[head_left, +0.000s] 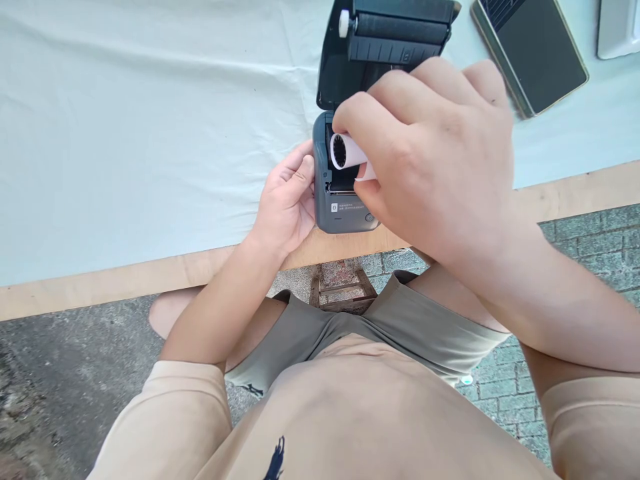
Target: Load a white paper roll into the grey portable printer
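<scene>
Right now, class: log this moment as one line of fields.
left hand: steadies printer side | right hand: holds paper roll over open bay | lid: up | table: cloth-covered

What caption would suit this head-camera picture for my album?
Right hand holds a paper roll over the open printer, which the left hand touches at the table edge.

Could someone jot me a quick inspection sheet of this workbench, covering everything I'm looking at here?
Surface: wooden table under a pale cloth.
Job's things: small grey printer, lid swung open; white paper roll at its open bay.
Clutter: dark flat device and a white object at the far right.
Grips: right hand pinches the paper roll; left hand touches the printer's side.
Cables: nothing seen.
Surroundings: paving and a wooden stool below.
</scene>
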A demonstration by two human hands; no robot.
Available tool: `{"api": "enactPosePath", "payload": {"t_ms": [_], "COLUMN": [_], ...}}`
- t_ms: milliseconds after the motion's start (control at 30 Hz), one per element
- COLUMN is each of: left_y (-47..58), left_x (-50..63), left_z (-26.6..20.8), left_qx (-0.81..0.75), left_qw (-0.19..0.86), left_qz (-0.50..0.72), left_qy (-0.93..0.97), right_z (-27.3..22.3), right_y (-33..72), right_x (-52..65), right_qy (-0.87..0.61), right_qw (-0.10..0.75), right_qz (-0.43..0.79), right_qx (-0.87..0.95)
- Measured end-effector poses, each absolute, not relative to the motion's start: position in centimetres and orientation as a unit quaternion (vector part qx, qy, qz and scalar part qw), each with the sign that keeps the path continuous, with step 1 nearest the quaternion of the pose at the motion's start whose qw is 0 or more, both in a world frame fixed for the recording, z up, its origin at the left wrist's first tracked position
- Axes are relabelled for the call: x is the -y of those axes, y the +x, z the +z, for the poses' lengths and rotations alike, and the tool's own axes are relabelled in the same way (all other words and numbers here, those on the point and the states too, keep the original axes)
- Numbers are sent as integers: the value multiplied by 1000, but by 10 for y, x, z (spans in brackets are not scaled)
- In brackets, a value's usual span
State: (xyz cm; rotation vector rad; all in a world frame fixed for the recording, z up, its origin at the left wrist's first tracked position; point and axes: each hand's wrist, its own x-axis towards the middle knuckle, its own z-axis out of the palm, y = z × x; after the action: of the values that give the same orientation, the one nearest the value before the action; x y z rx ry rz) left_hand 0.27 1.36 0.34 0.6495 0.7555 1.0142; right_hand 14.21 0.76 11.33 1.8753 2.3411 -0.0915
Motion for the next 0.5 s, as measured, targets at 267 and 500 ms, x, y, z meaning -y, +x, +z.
{"api": "enactPosePath", "payload": {"t_ms": [267,500], "left_y": [3,3], "left_x": [-15,-16], "left_z": [-3,-3], "left_qx": [-336,-326], "left_qw": [757,765], "left_qz": [474,473], "left_qy": [300,292], "right_z": [116,111], "right_y": [144,144], "right_x": [-8,-10], "right_qy": [618,614], "right_qw": [57,84], "right_qz": [-23,-32], "right_qx": [-784,-784]}}
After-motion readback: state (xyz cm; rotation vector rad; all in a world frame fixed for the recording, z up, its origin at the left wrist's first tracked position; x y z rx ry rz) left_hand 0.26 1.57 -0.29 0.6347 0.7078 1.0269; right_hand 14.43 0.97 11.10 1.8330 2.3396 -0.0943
